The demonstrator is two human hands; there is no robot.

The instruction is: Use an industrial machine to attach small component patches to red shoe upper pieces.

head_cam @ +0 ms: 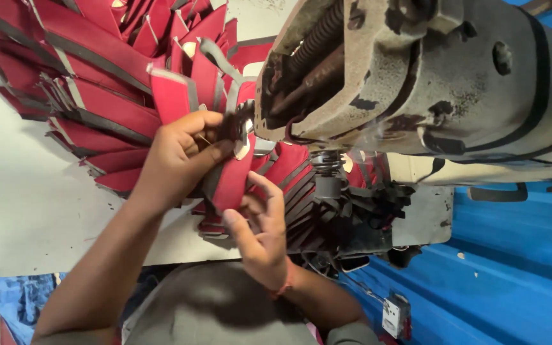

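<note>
Head view: left hand [183, 156] and right hand [260, 223] pinching red strip [234, 179] at frame centre under sewing machine [429, 83]; risk: fingers near needle area, strip may skew

A fanned pile of fabric strips [97, 70] lay on the table [20, 191], spreading to the upper left. The sewing machine [429, 83] stood to its right, its head overhanging the pile's right edge. Between them, the left hand [177, 156] and the right hand [260, 223] met on one folded strip [231, 182], just left of the machine's needle post [327, 172].
</note>
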